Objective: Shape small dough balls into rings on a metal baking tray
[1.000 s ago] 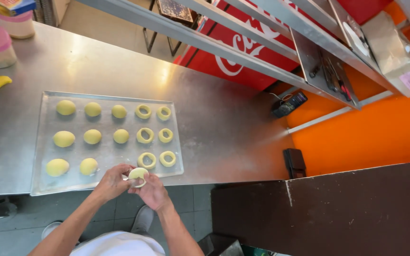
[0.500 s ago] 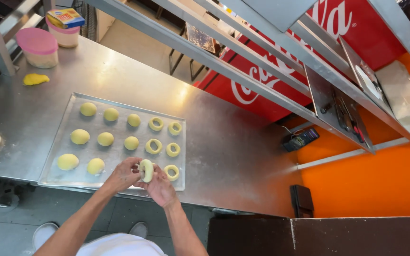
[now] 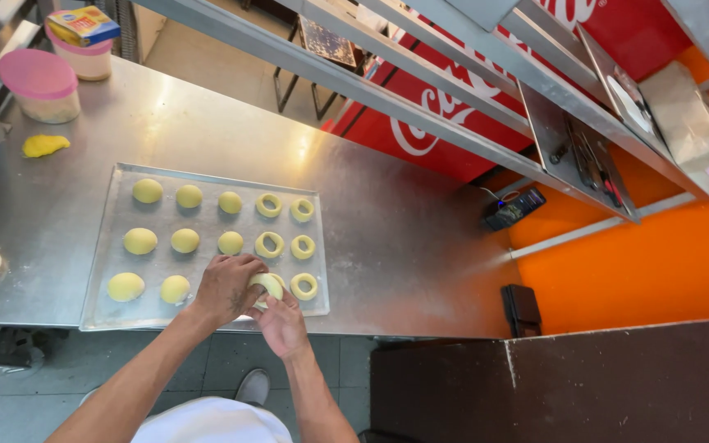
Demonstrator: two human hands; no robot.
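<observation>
Both hands meet over the near edge of the baking tray (image 3: 116, 246), sharing one piece of yellow dough (image 3: 270, 284). Left hand (image 3: 227, 286) cupped over it from the left, fingers curled round the top; right hand (image 3: 282, 324) under and beside it, fingertips pinching its near side. Held just above the bottom row, right beside a finished ring (image 3: 304, 285) at the tray's near right corner.

On the tray: three rows, smooth balls (image 3: 148, 191) to the left, rings (image 3: 269, 205) with open middles to the right. Further along the steel bench (image 3: 387, 238), toward its far left corner, a loose scrap of dough (image 3: 44, 145), a pink-lidded tub (image 3: 39, 84) and a second tub carrying a small box (image 3: 82, 26) (print too small to matter).

Likely trouble from here: soft dough pinched unevenly could thin and tear on one side, leaving a lopsided ring. Hands so close to the neighbouring ring could also nudge or dent it. Working at the very near edge, a slip could drop the piece to the floor.
</observation>
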